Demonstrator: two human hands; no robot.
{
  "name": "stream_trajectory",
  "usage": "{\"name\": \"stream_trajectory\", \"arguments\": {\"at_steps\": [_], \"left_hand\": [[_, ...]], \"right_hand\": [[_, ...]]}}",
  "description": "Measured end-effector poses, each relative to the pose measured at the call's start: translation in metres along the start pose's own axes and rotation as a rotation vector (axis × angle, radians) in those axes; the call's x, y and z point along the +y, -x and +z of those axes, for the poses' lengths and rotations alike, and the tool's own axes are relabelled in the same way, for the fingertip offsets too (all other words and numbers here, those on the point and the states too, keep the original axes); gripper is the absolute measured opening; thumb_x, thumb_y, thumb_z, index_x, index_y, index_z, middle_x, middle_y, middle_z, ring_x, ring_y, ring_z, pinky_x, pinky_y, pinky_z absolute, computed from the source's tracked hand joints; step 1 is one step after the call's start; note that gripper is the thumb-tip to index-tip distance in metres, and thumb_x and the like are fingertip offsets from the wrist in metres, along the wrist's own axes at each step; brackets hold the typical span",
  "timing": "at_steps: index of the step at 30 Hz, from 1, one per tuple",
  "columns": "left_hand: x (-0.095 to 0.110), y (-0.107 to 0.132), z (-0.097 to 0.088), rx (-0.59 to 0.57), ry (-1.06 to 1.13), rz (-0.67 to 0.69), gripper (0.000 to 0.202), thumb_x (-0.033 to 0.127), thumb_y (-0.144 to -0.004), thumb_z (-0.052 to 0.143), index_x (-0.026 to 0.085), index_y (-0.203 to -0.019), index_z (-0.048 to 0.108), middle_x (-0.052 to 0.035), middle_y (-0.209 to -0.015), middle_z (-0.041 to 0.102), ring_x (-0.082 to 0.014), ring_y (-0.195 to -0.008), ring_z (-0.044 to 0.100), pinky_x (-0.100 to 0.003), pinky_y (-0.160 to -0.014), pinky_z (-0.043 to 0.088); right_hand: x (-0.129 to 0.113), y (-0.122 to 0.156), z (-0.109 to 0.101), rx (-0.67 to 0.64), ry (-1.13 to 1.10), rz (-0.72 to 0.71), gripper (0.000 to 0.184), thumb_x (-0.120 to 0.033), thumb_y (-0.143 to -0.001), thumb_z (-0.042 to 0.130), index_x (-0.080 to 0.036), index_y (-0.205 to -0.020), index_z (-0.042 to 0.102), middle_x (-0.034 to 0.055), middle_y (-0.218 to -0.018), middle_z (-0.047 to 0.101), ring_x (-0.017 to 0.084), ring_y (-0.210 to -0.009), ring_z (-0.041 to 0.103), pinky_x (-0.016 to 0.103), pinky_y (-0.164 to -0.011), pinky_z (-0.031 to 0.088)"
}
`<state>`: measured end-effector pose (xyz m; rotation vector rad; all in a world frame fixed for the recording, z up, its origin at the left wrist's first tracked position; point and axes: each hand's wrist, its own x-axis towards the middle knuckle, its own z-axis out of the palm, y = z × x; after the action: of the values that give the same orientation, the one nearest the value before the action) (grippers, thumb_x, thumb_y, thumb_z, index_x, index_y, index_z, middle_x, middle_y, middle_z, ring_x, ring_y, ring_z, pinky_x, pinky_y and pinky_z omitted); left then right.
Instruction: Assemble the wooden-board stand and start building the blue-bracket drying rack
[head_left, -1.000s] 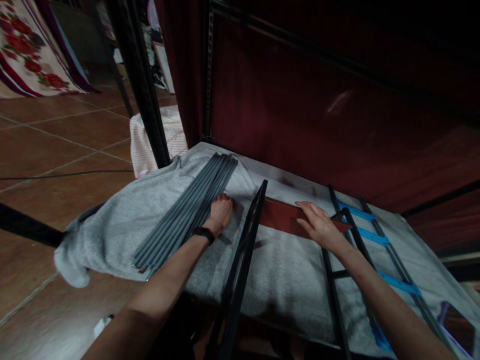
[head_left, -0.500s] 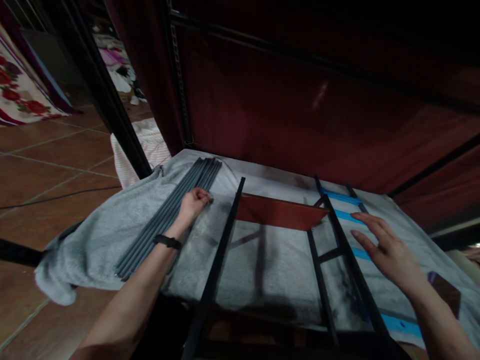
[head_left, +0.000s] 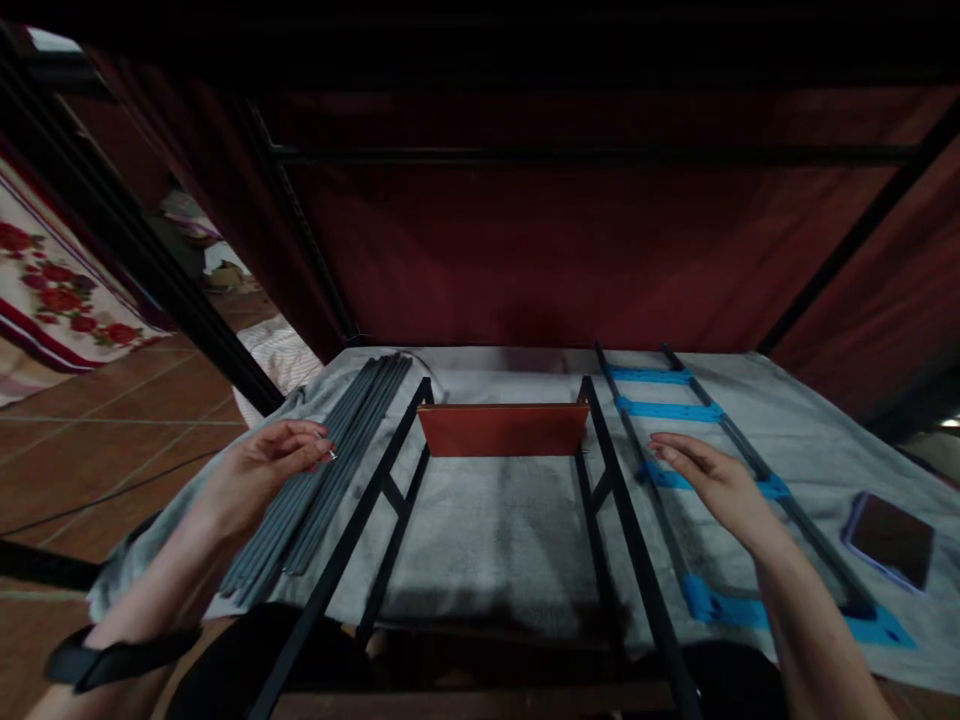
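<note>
A black metal frame [head_left: 600, 455] with two long rails stands on a grey cloth [head_left: 487, 530], and a brown-red board [head_left: 502, 428] spans its far end. My left hand [head_left: 259, 465] hovers over a bundle of grey rods [head_left: 330, 455] to the left of the frame. Its fingers are curled, with something small and pale pinched at the tips. My right hand [head_left: 709, 480] floats flat and open, fingers together, just right of the frame's right rail, over a second black frame with blue tape [head_left: 664, 410].
A phone [head_left: 889, 540] lies on the cloth at the right. Dark red curtains and black shelf bars close in the back and top. A black post [head_left: 150, 270] rises at the left, with tiled floor and a flowered fabric [head_left: 52, 270] beyond it.
My view has turned to face the frame squarely. My left hand lifted off the rods and drew back. My right hand left the board and moved right over the taped frame.
</note>
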<state>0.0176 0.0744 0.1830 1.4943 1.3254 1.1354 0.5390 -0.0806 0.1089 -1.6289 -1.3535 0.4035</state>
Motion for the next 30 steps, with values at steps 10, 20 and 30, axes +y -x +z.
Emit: {"name": "stream_trajectory", "arguments": {"at_steps": [10, 20, 30], "left_hand": [[0.132, 0.009, 0.176, -0.518, -0.081, 0.296, 0.029, 0.036, -0.07, 0.079, 0.016, -0.084, 0.064, -0.003, -0.077, 0.069, -0.0144, -0.071, 0.064, -0.025, -0.068, 0.052], [0.105, 0.008, 0.332, -0.812, 0.207, 0.301, 0.02, 0.028, -0.074, 0.073, 0.015, -0.082, 0.059, 0.0012, -0.071, 0.06, -0.0088, -0.065, 0.057, -0.021, -0.064, 0.046], [0.088, -0.027, 0.361, -0.602, -0.076, 0.605, 0.025, 0.024, -0.079, 0.068, 0.017, -0.103, 0.063, -0.0068, -0.107, 0.066, -0.0171, -0.097, 0.061, -0.03, -0.087, 0.047]], "right_hand": [[-0.065, -0.038, 0.03, -0.079, -0.542, -0.006, 0.038, -0.053, -0.082, 0.065, -0.022, -0.102, 0.072, 0.0066, -0.096, 0.076, 0.02, -0.088, 0.069, 0.038, -0.087, 0.055], [-0.047, -0.037, 0.042, -0.059, -0.726, 0.064, 0.037, -0.054, -0.081, 0.064, -0.021, -0.094, 0.071, 0.0029, -0.083, 0.072, 0.017, -0.07, 0.067, 0.033, -0.069, 0.058], [0.006, -0.045, 0.038, 0.202, -0.791, 0.206, 0.034, -0.047, -0.07, 0.072, -0.02, -0.09, 0.07, 0.0019, -0.077, 0.067, 0.016, -0.066, 0.062, 0.032, -0.064, 0.057]]}}
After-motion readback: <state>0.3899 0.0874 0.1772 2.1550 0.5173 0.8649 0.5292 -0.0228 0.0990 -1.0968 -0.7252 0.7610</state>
